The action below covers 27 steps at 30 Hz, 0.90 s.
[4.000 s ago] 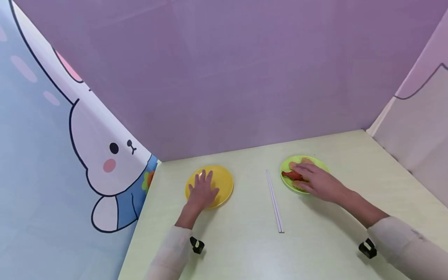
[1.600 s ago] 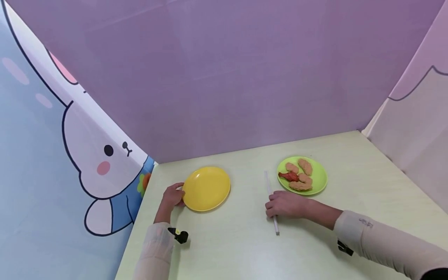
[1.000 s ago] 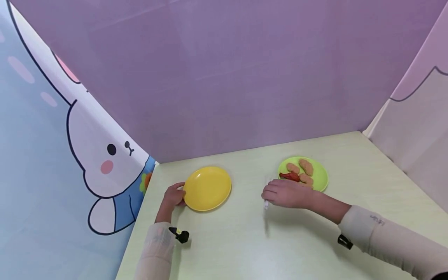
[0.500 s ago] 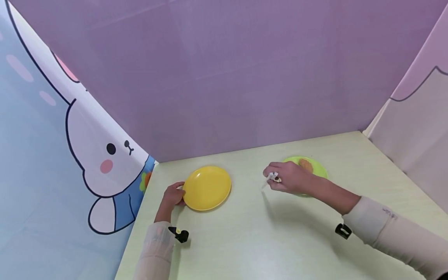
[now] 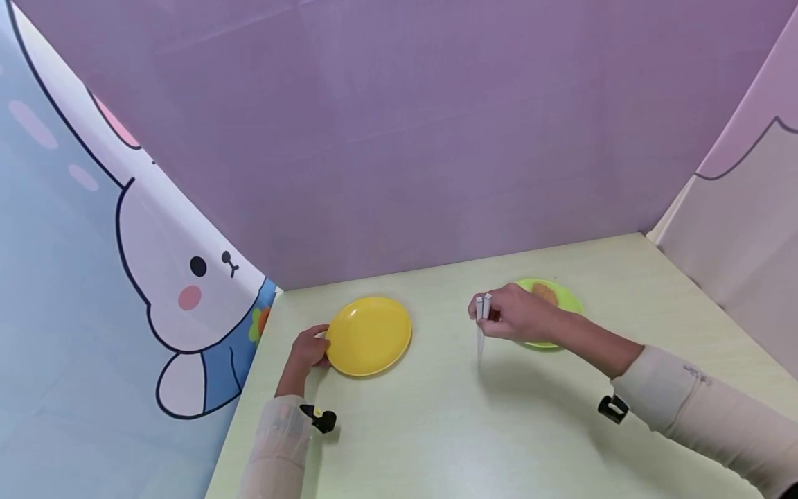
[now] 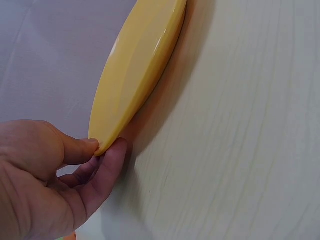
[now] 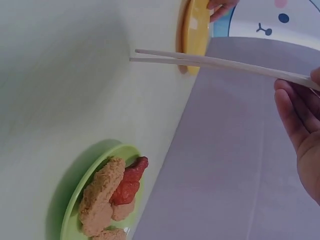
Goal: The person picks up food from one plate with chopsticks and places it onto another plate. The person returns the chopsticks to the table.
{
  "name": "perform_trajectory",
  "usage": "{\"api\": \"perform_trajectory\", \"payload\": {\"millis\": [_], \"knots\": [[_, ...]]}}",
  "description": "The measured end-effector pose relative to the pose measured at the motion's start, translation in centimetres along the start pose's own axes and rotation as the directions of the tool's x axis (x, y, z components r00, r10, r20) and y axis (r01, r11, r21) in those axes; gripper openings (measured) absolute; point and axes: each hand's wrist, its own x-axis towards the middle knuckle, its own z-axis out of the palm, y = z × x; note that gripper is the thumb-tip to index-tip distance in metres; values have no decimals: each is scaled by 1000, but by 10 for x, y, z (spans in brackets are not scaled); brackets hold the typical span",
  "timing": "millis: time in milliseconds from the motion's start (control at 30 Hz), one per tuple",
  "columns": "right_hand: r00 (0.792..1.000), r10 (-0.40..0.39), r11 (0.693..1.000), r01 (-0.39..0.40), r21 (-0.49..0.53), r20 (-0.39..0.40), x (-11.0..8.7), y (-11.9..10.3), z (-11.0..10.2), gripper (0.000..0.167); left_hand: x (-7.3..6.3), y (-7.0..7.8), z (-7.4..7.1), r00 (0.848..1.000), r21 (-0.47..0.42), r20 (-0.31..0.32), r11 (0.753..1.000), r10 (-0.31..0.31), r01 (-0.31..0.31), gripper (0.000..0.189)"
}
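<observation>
At the left of the head view, my left hand [image 5: 308,348] pinches the near-left rim of a yellow plate [image 5: 370,336]. The left wrist view shows the thumb [image 6: 80,151] on top of the rim and fingers underneath. My right hand [image 5: 517,315] holds a pair of pale chopsticks [image 7: 210,61] above the table, tips pointing down and slightly apart. Partly behind that hand lies a green plate [image 5: 569,301]. On it, the right wrist view shows several brown fried chicken pieces [image 7: 102,192] and a red drumstick [image 7: 129,184]; the chopsticks touch none of them.
The pale tabletop [image 5: 411,430] carries both plates. A purple cloth wall [image 5: 436,138] rises along its back edge, and a rabbit-print cloth [image 5: 168,277] stands at the left. Another pale cloth [image 5: 742,256] borders the right side.
My left hand went from over the yellow plate to its rim. My right hand left the green plate, picked the chopsticks up off the table, raised them and turned their tips downward.
</observation>
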Motion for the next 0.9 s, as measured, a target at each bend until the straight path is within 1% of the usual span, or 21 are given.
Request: {"api": "perform_trajectory", "payload": {"millis": [100,200,300,400,467,600,667,767,900], "knots": [[1000,14,1000,-14,11,26,1,2,-1,9,1,1,1,1000,-1,0,1000,-7,7,54],[996,45,999,-46,13,71,3,3,-2,5,2,1,1,1000,-2,-1,1000,-9,9,55],[988,92,996,-94,8,123,6,5,-3,4,0,2,2,1000,-1,-1,1000,-5,5,55],[978,126,992,-127,-6,169,9,8,-3,7,-1,2,2,1000,-5,1,1000,1,-1,55],[970,134,991,-131,-28,201,12,10,-2,10,-1,2,2,1000,-5,3,1000,0,0,54],[958,103,994,-92,-56,268,15,13,1,14,0,1,2,1000,-7,-1,1000,-23,23,54],[952,109,994,-96,-59,285,15,13,3,16,1,1,2,1000,-9,-2,1000,-26,26,54],[950,129,991,-116,-63,284,15,13,5,17,1,1,2,1000,-6,1,1000,-20,20,55],[952,144,990,-136,-49,269,14,15,6,10,2,1,3,1000,2,1,1000,-19,19,54]]}}
